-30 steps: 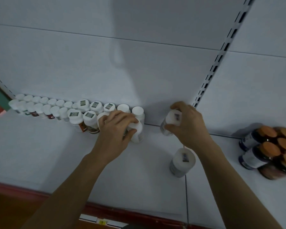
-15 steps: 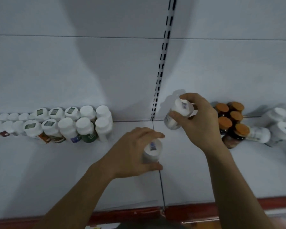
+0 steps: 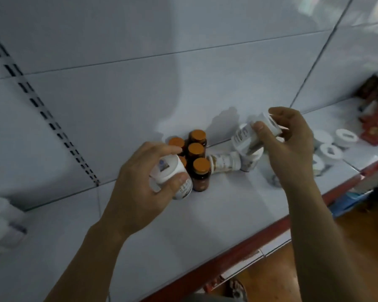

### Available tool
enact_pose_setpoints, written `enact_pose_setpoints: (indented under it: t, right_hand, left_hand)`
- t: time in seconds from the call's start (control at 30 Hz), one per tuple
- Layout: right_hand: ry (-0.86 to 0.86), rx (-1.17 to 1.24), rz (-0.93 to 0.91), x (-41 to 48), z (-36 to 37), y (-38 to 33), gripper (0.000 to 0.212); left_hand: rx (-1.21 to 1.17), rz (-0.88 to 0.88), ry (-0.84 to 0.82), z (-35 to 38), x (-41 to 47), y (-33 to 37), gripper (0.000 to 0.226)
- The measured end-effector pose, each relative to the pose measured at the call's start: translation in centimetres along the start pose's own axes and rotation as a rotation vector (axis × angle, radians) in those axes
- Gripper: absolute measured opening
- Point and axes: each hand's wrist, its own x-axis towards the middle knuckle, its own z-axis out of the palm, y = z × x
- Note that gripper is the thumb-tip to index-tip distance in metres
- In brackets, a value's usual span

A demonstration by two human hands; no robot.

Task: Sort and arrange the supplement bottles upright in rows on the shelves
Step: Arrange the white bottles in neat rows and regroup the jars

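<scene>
My left hand (image 3: 140,182) grips a white-capped supplement bottle (image 3: 170,171) just in front of a cluster of brown bottles with orange caps (image 3: 198,153) standing upright on the white shelf (image 3: 205,214). My right hand (image 3: 286,144) holds a second white bottle (image 3: 247,136), tilted, above the shelf. A white bottle with a brown label (image 3: 225,163) lies on its side between the orange-capped cluster and my right hand. More white-capped bottles (image 3: 332,149) stand to the right of my right hand, partly hidden by it.
A slotted upright (image 3: 42,110) runs down the back panel at left. Blurred white bottles (image 3: 2,223) sit at the far left edge. Dark bottles and red packets (image 3: 375,110) crowd the far right. The shelf's red front lip (image 3: 271,227) runs diagonally, with wooden floor below.
The view swung right along the shelf. Both hands carried their white bottles rightward; the left one now sits by the orange-capped cluster, the right one beyond it.
</scene>
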Motion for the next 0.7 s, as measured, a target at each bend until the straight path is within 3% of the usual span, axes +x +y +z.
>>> enact_pose_setpoints:
  t: [0.23, 0.43, 0.53, 0.7]
  right_hand:
    - [0.109, -0.016, 0.089, 9.8, -12.4, 8.6, 0.035]
    - [0.180, -0.044, 0.122, 17.1, -18.4, 14.8, 0.038]
    - [0.017, -0.200, 0.074, 20.9, -18.9, 15.8, 0.034]
    - [-0.499, -0.517, 0.062, 24.2, -16.9, 17.6, 0.053]
  left_hand:
    - [-0.071, -0.035, 0.161, 11.9, 6.8, 5.6, 0.032]
    - [-0.034, -0.027, 0.088, 22.6, 13.1, 9.1, 0.032]
    - [0.060, -0.060, -0.080, 26.1, 15.8, 9.8, 0.035]
    - [0.223, -0.174, -0.359, 29.9, 18.1, 10.1, 0.038]
